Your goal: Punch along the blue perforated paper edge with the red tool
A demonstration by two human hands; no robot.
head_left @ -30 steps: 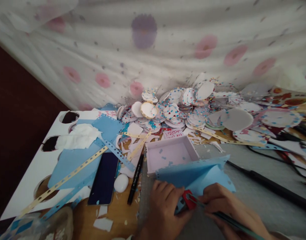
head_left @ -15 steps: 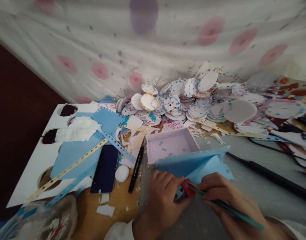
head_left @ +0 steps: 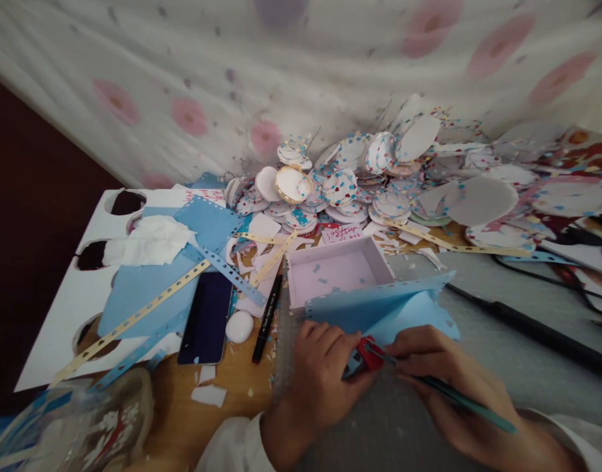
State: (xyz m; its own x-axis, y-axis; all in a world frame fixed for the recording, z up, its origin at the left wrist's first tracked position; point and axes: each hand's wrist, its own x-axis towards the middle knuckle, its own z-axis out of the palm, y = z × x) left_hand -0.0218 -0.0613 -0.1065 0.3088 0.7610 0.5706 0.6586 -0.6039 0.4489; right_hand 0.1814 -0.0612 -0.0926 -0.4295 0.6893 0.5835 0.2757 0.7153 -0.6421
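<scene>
Left hand (head_left: pixel 325 373) fingers pinched around a small red-and-blue-grey piece (head_left: pixel 370 354), low and right of centre, over the grey mat (head_left: pixel 477 357). Right hand (head_left: pixel 448 387) fingers closed on a slim teal tool (head_left: pixel 470 405), pen-style, tip at the red part; exact contact too small to tell. Step looks like tip work on that piece: left steadies, right works. Next move probably calls for a firm left hold and small, controlled tip motion, clear of the left fingertips. Just beyond the hands: folded blue sheet (head_left: pixel 413 314), then pale shallow box (head_left: pixel 301 278) with blue bits inside. Left of the box, black marker (head_left: pixel 268 319) on the tabletop (head_left: pixel 168 419); pile of decorated discs (head_left: pixel 340 187) behind.
</scene>
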